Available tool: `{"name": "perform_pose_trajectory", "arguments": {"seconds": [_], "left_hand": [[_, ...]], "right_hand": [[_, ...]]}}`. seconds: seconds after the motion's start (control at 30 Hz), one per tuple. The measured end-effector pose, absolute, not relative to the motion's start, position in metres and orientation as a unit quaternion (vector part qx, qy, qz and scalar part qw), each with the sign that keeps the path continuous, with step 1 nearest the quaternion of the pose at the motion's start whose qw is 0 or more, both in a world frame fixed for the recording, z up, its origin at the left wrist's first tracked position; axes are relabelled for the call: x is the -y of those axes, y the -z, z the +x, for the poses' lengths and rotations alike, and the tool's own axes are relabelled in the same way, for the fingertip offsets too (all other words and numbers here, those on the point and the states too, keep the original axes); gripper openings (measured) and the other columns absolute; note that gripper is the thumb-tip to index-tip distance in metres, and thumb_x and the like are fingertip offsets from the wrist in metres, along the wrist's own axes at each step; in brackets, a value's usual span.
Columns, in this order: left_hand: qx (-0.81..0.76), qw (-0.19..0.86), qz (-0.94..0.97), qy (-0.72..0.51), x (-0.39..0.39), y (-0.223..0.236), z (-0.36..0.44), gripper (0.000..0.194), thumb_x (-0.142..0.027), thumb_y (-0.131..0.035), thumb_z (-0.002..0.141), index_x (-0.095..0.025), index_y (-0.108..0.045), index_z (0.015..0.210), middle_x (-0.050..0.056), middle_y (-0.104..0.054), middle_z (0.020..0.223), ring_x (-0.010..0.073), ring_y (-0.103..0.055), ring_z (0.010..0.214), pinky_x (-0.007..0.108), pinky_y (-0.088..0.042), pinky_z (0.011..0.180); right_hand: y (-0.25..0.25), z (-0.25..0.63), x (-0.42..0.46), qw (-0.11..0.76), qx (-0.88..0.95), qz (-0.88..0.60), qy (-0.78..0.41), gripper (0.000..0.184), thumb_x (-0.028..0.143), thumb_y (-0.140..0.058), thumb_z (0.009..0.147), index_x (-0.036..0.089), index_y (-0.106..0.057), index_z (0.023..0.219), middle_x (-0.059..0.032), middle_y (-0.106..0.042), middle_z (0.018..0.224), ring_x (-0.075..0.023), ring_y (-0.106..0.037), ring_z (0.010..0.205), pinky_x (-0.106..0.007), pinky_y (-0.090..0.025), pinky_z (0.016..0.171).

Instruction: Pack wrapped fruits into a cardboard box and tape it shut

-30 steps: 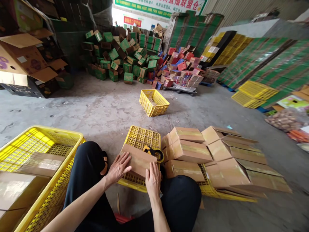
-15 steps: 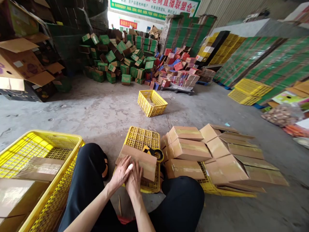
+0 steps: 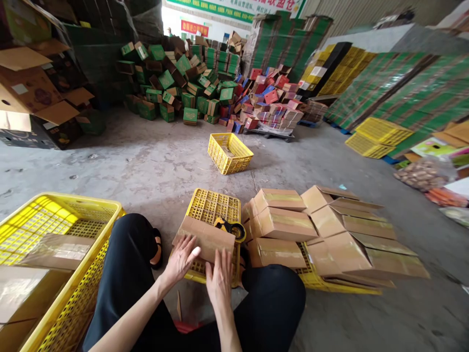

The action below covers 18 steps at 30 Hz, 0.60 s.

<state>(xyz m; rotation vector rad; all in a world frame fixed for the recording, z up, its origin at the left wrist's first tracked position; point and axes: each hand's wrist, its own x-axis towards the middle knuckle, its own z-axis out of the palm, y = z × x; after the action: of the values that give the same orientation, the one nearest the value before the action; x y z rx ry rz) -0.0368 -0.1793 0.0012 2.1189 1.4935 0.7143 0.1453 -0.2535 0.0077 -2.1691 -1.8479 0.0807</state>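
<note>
A flat-lying brown cardboard box (image 3: 207, 237) sits just ahead of both hands, its near edge under their fingertips; the left hand (image 3: 181, 256) is open, fingers loosely spread over the box's near left part; the right hand (image 3: 220, 274) is open too, fingers extended over the near right part – the two hands are apart from each other, and neither is closed around anything. Beneath the box is a yellow crate (image 3: 212, 205), its gridded face up and reaching forward beyond the fingers; a black-and-yellow tape dispenser (image 3: 230, 229) lies beyond the right hand, just beside the box's far right edge. To the right of the right hand stand taped cartons (image 3: 287, 222), and farther right more cartons with raised flaps (image 3: 344, 254); well to the left of the left hand, past the knee, is a large yellow crate (image 3: 91, 259) with taped boxes (image 3: 62, 249) inside; straight ahead of the hands, well apart on the floor (image 3: 154, 156), stands another yellow basket (image 3: 229, 161) – behind it, heaped green boxes (image 3: 183, 93).
</note>
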Motion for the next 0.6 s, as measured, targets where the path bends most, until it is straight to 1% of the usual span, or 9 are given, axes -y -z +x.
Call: {"name": "perform_pose_trajectory", "arguments": {"seconds": [0.07, 0.17, 0.23, 0.33, 0.37, 0.4, 0.5, 0.57, 0.6], "left_hand": [[-0.503, 0.258, 0.783, -0.259, 0.174, -0.009, -0.022, 0.062, -0.055, -0.027, 0.111, -0.019, -0.049, 0.157, 0.013, -0.047, 0.162, 0.0303, -0.032, 0.158, 0.053, -0.036, 0.125], [-0.475, 0.280, 0.799, -0.241, 0.167, -0.015, -0.010, 0.063, -0.055, -0.024, 0.111, -0.021, -0.045, 0.160, 0.012, -0.044, 0.164, 0.0301, -0.030, 0.158, 0.054, -0.035, 0.125], [-0.473, 0.267, 0.812, -0.212, 0.165, -0.013, -0.013, 0.062, -0.056, -0.025, 0.111, -0.023, -0.042, 0.162, 0.011, -0.043, 0.165, 0.0302, -0.031, 0.158, 0.055, -0.034, 0.125], [-0.480, 0.212, 0.833, -0.174, 0.169, -0.005, -0.033, 0.062, -0.058, -0.030, 0.110, -0.027, -0.037, 0.164, 0.010, -0.038, 0.168, 0.0295, -0.031, 0.158, 0.056, -0.031, 0.126], [-0.489, 0.189, 0.835, -0.169, 0.171, -0.002, -0.042, 0.063, -0.059, -0.031, 0.110, -0.027, -0.037, 0.164, 0.010, -0.037, 0.168, 0.0302, -0.030, 0.158, 0.057, -0.030, 0.126], [-0.500, 0.171, 0.832, -0.167, 0.173, 0.002, -0.050, 0.062, -0.058, -0.031, 0.110, -0.028, -0.036, 0.164, 0.010, -0.036, 0.169, 0.0308, -0.030, 0.158, 0.057, -0.030, 0.125], [-0.531, 0.141, 0.819, -0.169, 0.176, 0.009, -0.067, 0.061, -0.055, -0.030, 0.111, -0.027, -0.034, 0.165, 0.013, -0.035, 0.169, 0.0319, -0.031, 0.158, 0.060, -0.034, 0.122], [-0.546, 0.127, 0.808, -0.183, 0.176, 0.012, -0.068, 0.061, -0.054, -0.030, 0.111, -0.026, -0.034, 0.165, 0.015, -0.036, 0.168, 0.0333, -0.032, 0.157, 0.062, -0.033, 0.122], [-0.553, 0.123, 0.801, -0.194, 0.176, 0.012, -0.065, 0.061, -0.054, -0.032, 0.111, -0.026, -0.034, 0.165, 0.016, -0.037, 0.168, 0.0343, -0.031, 0.157, 0.063, -0.033, 0.122]], "right_hand": [[-0.014, 0.123, 0.242, 0.141, 0.677, -0.720, -0.048, 0.056, 0.040, -0.038, 0.107, 0.017, -0.051, 0.157, -0.0171, -0.040, 0.167, -0.0391, -0.033, 0.157, -0.062, -0.032, 0.122], [-0.025, 0.104, 0.229, 0.089, 0.708, -0.693, -0.107, 0.059, 0.037, -0.045, 0.104, 0.022, -0.043, 0.161, -0.0154, -0.041, 0.167, -0.0389, -0.029, 0.158, -0.064, -0.027, 0.124], [-0.031, 0.108, 0.228, 0.055, 0.702, -0.697, -0.131, 0.060, 0.038, -0.046, 0.105, 0.026, -0.039, 0.163, -0.0128, -0.038, 0.169, -0.0371, -0.026, 0.159, -0.065, -0.025, 0.124], [-0.039, 0.131, 0.237, 0.024, 0.673, -0.728, -0.131, 0.058, 0.038, -0.038, 0.107, 0.034, -0.031, 0.165, -0.0055, -0.026, 0.174, -0.0326, -0.021, 0.162, -0.066, -0.023, 0.125], [-0.042, 0.142, 0.242, 0.010, 0.661, -0.739, -0.127, 0.059, 0.037, -0.038, 0.107, 0.035, -0.028, 0.166, -0.0046, -0.024, 0.175, -0.0322, -0.019, 0.162, -0.067, -0.023, 0.124], [-0.044, 0.152, 0.248, -0.008, 0.644, -0.755, -0.123, 0.060, 0.036, -0.037, 0.107, 0.035, -0.027, 0.166, -0.0048, -0.022, 0.175, -0.0321, -0.019, 0.162, -0.068, -0.024, 0.123], [-0.047, 0.174, 0.262, -0.036, 0.603, -0.788, -0.123, 0.059, 0.037, -0.035, 0.108, 0.034, -0.025, 0.167, -0.0074, -0.022, 0.175, -0.0309, -0.022, 0.161, -0.063, -0.030, 0.122], [-0.045, 0.177, 0.266, -0.044, 0.586, -0.800, -0.125, 0.061, 0.040, -0.037, 0.108, 0.032, -0.024, 0.167, -0.0103, -0.022, 0.175, -0.0326, -0.022, 0.161, -0.062, -0.033, 0.121], [-0.043, 0.175, 0.265, -0.045, 0.582, -0.803, -0.120, 0.062, 0.041, -0.037, 0.108, 0.030, -0.024, 0.167, -0.0121, -0.020, 0.176, -0.0345, -0.020, 0.162, -0.064, -0.032, 0.121]]}}
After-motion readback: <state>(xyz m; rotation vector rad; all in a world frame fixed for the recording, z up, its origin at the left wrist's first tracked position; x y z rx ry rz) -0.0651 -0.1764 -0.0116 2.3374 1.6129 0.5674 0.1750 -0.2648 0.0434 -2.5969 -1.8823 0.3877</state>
